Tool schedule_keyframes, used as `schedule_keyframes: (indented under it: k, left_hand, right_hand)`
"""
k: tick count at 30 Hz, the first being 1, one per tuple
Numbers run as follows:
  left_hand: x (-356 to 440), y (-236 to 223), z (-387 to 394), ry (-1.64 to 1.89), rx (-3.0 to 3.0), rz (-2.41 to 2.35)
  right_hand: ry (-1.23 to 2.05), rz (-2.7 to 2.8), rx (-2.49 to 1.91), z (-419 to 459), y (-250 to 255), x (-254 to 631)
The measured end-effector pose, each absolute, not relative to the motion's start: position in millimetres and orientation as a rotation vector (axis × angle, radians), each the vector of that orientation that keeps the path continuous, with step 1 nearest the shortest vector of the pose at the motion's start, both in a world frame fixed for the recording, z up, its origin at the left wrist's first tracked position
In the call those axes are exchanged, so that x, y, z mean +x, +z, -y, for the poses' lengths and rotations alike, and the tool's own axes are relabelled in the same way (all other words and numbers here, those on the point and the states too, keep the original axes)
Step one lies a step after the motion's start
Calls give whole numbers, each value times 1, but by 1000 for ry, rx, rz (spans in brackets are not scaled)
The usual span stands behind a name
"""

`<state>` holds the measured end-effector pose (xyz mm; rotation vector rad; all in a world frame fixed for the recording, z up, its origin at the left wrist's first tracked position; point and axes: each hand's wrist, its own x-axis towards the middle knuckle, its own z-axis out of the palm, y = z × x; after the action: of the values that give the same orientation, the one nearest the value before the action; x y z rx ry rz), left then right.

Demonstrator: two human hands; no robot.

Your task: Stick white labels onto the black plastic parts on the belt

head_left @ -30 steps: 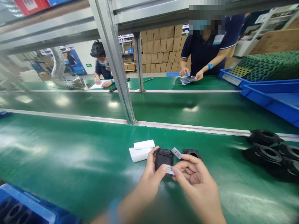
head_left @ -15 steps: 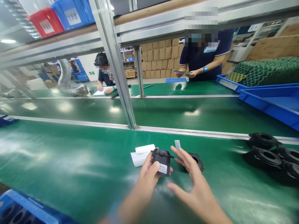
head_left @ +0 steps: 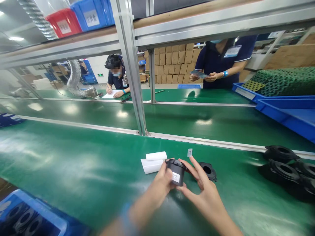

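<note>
My left hand [head_left: 164, 182] grips a small black plastic housing [head_left: 176, 171] that carries a white label on its side. It is held just above the green table [head_left: 73, 170]. My right hand [head_left: 201, 190] touches the housing from the right with spread fingers, and a small white label [head_left: 189, 152] sticks up from one fingertip. Behind the housing lies a black ring-shaped part [head_left: 208, 170]. A strip of white label backing paper [head_left: 154, 161] lies to the left of the housing.
Several black ring parts [head_left: 286, 168] are piled at the right. A blue bin [head_left: 29, 219] with more parts sits at the lower left. Blue trays [head_left: 287, 105] stand at the far right. An aluminium post [head_left: 134, 82] rises mid-table. Two people work across the conveyor.
My right hand let go of the label pressed on the housing side and opened, keeping one label on a fingertip. Both hands then closed in on the housing again. The view tilted upward.
</note>
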<state>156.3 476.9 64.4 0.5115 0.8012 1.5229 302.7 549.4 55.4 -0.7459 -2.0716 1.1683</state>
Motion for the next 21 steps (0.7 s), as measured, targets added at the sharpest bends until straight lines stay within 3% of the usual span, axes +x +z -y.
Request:
schedule_keyframes:
  k: [5,15,21]
  left_hand:
    - [156,73,-476,1553,396,-677]
    - [158,56,-479,1527,711,-1192]
    - [150,51,-485,1567,1013,-1323]
  right_hand:
    - [1183,2003,-755,-550,60,303]
    - [877,2211,-642,-541,40,299]
    - [641,2310,-552,-568,59,313]
